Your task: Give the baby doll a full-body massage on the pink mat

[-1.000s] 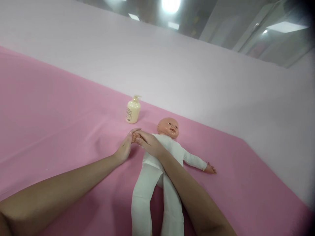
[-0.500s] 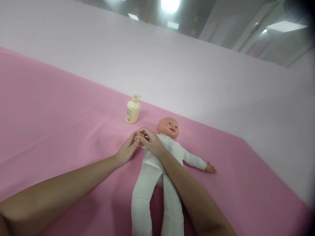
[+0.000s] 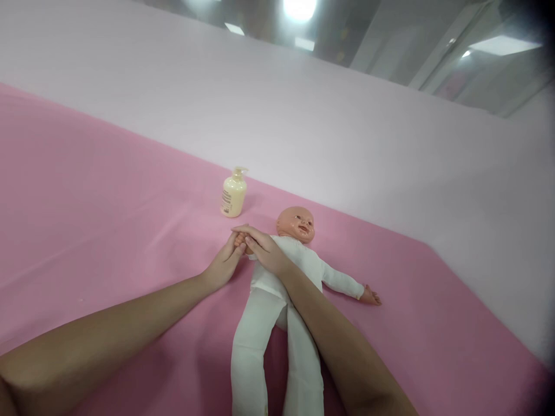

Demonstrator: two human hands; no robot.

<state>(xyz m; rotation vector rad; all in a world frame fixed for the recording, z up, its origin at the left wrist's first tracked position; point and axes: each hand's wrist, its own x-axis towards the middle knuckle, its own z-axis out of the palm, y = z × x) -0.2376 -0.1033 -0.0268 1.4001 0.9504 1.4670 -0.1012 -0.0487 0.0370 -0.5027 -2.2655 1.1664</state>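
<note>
A baby doll (image 3: 284, 260) with a hard head and a white cloth body lies on its back, legs toward me. Its small hand (image 3: 240, 239) on the left side is between my two hands. My left hand (image 3: 223, 263) is closed around that doll hand from the left, thumb on top. From the right, my right hand (image 3: 265, 249) wraps over the same doll hand and wrist, partly covering them. The doll's other arm (image 3: 344, 281) stretches out to the right, its palm free.
A cream pump bottle (image 3: 233, 196) stands upright just beyond my hands. Pink cloth (image 3: 130, 190) lies under the doll and bottle. Past its edge runs a white surface (image 3: 277, 115), with a glossy panel (image 3: 338, 34) reflecting lights at the back.
My right hand's fingers have stretched out and slid slightly left over the doll's hand. My left hand, the doll's body and the bottle stay in place.
</note>
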